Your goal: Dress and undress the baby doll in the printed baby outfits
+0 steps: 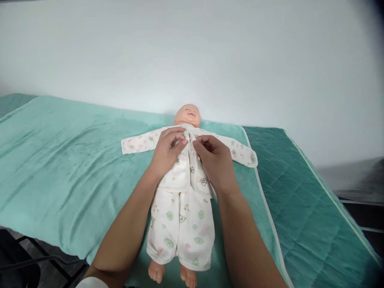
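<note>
A baby doll (188,115) lies on its back, head toward the wall, in a white printed jacket (175,178) and matching trousers (196,224). The jacket's sleeves stretch out to both sides and its front edges meet along the chest. Just below the collar, my left hand (169,150) pinches one front edge between thumb and fingers. Opposite it, my right hand (214,158) is closed on the other edge, its fingertips partly hidden behind the thumb. A small gap separates the two hands. Bare doll feet (157,272) stick out below the trouser cuffs.
A light green blanket (75,168) lies under the doll, wrinkled on the left. Beneath it, a darker green quilted cover (300,192) shows at the right. A pale wall (192,52) stands behind. Dark frame bars and a cable are at the lower left.
</note>
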`<state>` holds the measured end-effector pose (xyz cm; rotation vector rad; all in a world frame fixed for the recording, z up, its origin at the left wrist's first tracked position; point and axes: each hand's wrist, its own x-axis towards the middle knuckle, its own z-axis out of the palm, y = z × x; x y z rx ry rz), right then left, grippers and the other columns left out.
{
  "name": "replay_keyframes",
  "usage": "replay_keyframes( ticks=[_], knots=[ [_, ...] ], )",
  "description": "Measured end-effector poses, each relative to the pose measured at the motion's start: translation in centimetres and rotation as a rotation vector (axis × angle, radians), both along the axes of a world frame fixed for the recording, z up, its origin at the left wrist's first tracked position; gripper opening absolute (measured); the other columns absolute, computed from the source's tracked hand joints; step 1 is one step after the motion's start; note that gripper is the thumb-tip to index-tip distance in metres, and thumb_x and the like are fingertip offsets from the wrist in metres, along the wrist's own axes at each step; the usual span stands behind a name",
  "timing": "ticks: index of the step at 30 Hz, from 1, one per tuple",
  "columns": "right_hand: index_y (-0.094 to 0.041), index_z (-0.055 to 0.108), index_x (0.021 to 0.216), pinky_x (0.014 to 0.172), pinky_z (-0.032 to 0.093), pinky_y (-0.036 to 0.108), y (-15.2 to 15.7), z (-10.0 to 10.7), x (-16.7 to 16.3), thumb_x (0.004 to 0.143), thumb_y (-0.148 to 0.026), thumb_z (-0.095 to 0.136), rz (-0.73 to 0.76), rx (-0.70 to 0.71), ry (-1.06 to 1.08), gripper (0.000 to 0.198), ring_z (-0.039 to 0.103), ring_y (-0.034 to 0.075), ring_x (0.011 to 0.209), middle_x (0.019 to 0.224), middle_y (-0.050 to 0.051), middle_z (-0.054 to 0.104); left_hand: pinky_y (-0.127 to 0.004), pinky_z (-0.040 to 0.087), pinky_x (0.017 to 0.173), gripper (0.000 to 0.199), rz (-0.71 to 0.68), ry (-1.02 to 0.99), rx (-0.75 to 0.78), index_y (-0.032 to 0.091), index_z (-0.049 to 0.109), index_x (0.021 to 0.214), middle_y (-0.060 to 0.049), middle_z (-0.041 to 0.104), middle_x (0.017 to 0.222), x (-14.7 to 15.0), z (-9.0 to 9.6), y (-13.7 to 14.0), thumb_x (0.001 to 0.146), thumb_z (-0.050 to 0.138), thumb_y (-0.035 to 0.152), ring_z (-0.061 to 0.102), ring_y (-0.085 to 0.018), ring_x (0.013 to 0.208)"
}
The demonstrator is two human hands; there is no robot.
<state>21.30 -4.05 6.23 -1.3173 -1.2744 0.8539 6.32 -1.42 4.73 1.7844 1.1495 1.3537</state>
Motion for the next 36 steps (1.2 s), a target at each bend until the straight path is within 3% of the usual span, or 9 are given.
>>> replay_keyframes(
  ticks=[5, 11, 23, 30, 36],
  knots=[
    [-0.02, 0.07, 0.092, 0.074, 0.048, 0.031, -0.1, -0.6, -0.8, 0.083, -0.036, 0.068, -0.043, 0.014, 0.012, 0.018, 0.061, 0.016, 0.076, 0.085, 0.001, 0.07, -0.04, 0.043, 0.111, 0.01, -0.007, 0.048, 0.002, 0.022, 0.066, 0.088, -0.007, 0.066, 0.132, 0.0, -0.3, 0.2, 0.096, 0.06, 0.026, 0.055, -0.022, 0.129],
    [-0.02, 0.073, 0.097, 0.077, 0.05, 0.033, -0.2, -1.1, -0.9, 0.082, -0.036, 0.069, -0.034, 0.01, 0.016, 0.023, 0.064, 0.017, 0.077, 0.085, 0.002, 0.071, -0.042, 0.041, 0.113, 0.017, -0.014, 0.053, 0.026, 0.021, 0.064, 0.082, -0.007, 0.067, 0.13, -0.2, -0.8, 0.5, 0.097, 0.058, 0.026, 0.058, -0.022, 0.127],
    [-0.018, 0.076, 0.098, 0.076, 0.051, 0.034, -0.1, -1.0, -0.9, 0.079, -0.035, 0.07, -0.083, -0.022, 0.005, 0.027, 0.063, 0.017, 0.075, 0.083, 0.003, 0.072, -0.039, 0.045, 0.109, 0.006, 0.053, 0.008, -0.026, 0.021, 0.066, 0.085, -0.006, 0.067, 0.126, 0.4, -1.0, 0.8, 0.091, 0.063, 0.019, 0.061, -0.021, 0.123],
    [-0.019, 0.076, 0.1, 0.074, 0.05, 0.031, -0.1, -1.1, -0.9, 0.08, -0.035, 0.07, -0.076, -0.005, 0.074, 0.026, 0.061, 0.016, 0.076, 0.084, 0.002, 0.07, -0.04, 0.044, 0.11, 0.007, 0.006, -0.021, -0.016, 0.021, 0.066, 0.084, -0.006, 0.067, 0.127, 0.1, -0.8, 0.7, 0.09, 0.064, 0.018, 0.061, -0.021, 0.123],
    [-0.02, 0.074, 0.101, 0.063, 0.044, 0.027, 0.0, -1.2, -0.6, 0.08, -0.032, 0.07, -0.004, -0.016, 0.065, 0.024, 0.053, 0.011, 0.065, 0.075, -0.003, 0.062, -0.039, 0.046, 0.109, 0.006, -0.027, -0.04, 0.012, 0.021, 0.067, 0.085, -0.007, 0.067, 0.126, 0.1, -1.0, 0.9, 0.09, 0.065, 0.02, 0.061, -0.021, 0.123]
  ],
)
